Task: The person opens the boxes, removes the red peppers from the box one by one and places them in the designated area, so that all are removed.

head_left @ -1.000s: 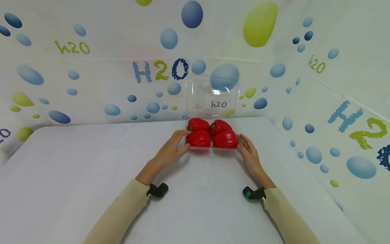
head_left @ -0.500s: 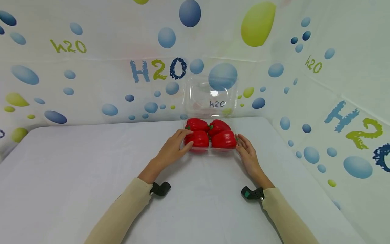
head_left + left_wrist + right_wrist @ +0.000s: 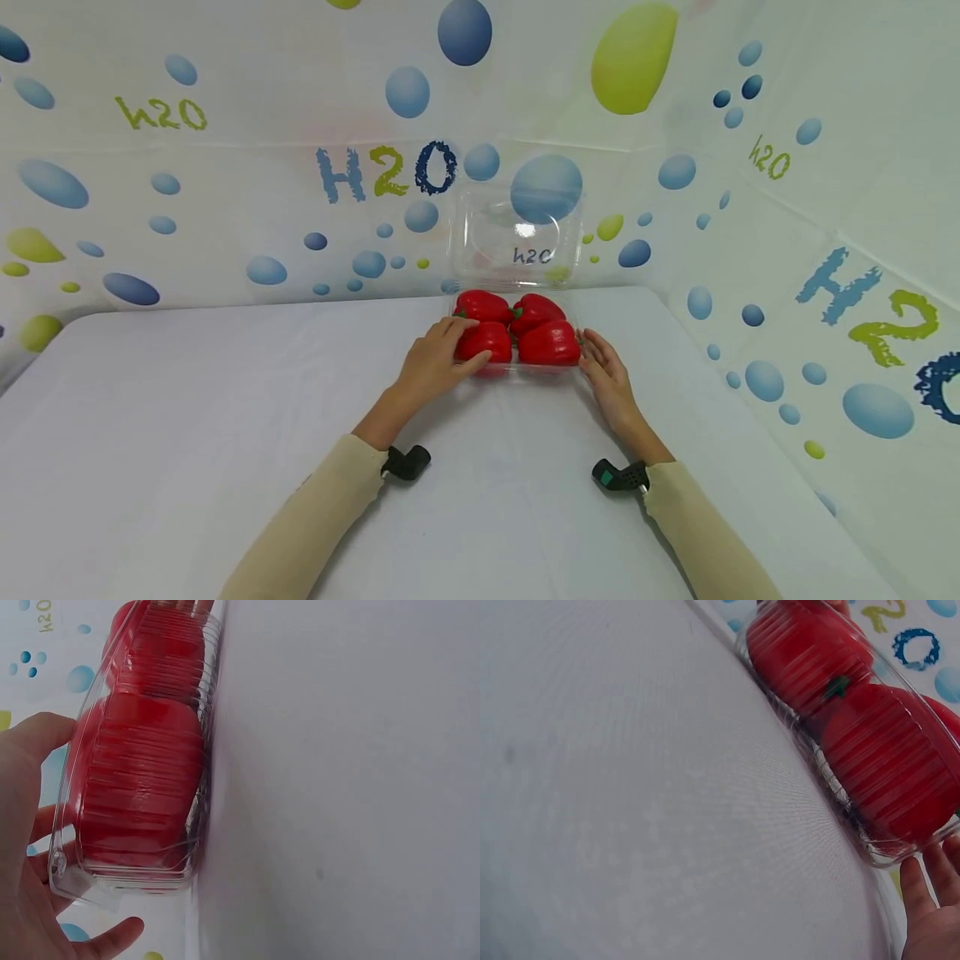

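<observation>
A clear plastic clamshell box (image 3: 519,369) holds several red bell peppers, laid in two rows. Its lid (image 3: 491,242) stands raised at the back. My left hand (image 3: 431,362) is at the box's left front corner. Its fingers and thumb spread around the front left bell pepper (image 3: 489,340); in the left wrist view, the thumb (image 3: 49,731) reaches the rim. Whether it touches the pepper is unclear. My right hand (image 3: 613,385) rests its extended fingertips along the box's right side, beside the front right bell pepper (image 3: 549,342).
The box stands at the back of a white-covered table (image 3: 210,417). Close behind hangs a white curtain (image 3: 247,200) with blue and green drops, which also runs down the right side. Each wrist wears a black camera mount (image 3: 407,462).
My left hand has shifted right, its thumb and fingers reaching further over the front left bell pepper. The right hand stays at the box's side. The head view has turned slightly.
</observation>
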The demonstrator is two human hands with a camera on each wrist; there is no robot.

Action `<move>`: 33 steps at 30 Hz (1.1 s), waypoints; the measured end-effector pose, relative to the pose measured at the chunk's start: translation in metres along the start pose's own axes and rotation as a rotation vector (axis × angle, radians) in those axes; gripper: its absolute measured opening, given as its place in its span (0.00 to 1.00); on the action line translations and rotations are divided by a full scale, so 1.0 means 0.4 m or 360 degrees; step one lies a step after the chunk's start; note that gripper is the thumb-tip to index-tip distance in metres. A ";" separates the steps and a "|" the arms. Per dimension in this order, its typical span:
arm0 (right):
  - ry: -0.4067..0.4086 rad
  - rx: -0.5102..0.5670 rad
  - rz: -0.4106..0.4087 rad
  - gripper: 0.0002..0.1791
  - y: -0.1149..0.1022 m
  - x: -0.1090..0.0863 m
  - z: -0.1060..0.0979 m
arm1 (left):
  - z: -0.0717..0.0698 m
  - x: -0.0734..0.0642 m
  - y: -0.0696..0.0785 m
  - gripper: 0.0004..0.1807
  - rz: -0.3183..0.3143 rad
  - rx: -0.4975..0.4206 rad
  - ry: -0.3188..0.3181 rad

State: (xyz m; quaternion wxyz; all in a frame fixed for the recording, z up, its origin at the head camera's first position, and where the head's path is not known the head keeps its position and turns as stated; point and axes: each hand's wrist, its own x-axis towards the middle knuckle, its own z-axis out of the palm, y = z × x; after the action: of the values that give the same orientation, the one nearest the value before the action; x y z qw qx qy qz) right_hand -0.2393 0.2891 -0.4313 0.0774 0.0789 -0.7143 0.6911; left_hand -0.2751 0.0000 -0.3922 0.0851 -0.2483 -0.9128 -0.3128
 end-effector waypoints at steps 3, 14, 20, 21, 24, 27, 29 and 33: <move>-0.0004 0.0005 0.0005 0.29 0.000 -0.001 0.003 | 0.005 0.004 0.003 0.35 -0.0055 0.0032 -0.0020; 0.0007 -0.0024 0.0031 0.28 0.002 -0.002 0.009 | 0.014 0.022 0.019 0.40 -0.0230 0.0061 -0.0067; 0.0014 -0.0074 0.0024 0.27 0.001 -0.002 0.010 | 0.026 0.030 0.024 0.43 -0.0301 -0.0053 -0.0024; 0.0020 -0.0076 0.0022 0.27 0.000 -0.002 0.009 | 0.028 0.031 0.025 0.43 -0.0312 -0.0077 -0.0010; 0.0025 -0.0097 0.0020 0.27 -0.003 -0.001 0.008 | 0.032 0.034 0.027 0.43 -0.0339 -0.0153 0.0029; 0.0034 -0.0110 0.0023 0.27 -0.006 0.000 0.008 | 0.035 0.039 0.026 0.43 -0.0345 -0.0190 0.0054; 0.0036 -0.0110 0.0030 0.27 -0.008 -0.001 0.009 | 0.038 0.041 0.023 0.42 -0.0338 -0.0210 0.0066; 0.0041 -0.0100 0.0043 0.27 -0.005 -0.004 0.010 | 0.045 0.042 0.015 0.42 -0.0307 -0.0215 0.0092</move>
State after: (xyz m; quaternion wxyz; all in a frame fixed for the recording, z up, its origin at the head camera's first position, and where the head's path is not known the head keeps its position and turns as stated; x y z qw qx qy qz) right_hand -0.2374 0.2851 -0.4300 0.0796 0.0577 -0.7355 0.6704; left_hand -0.2864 0.0217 -0.3980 0.0640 -0.1554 -0.9065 -0.3874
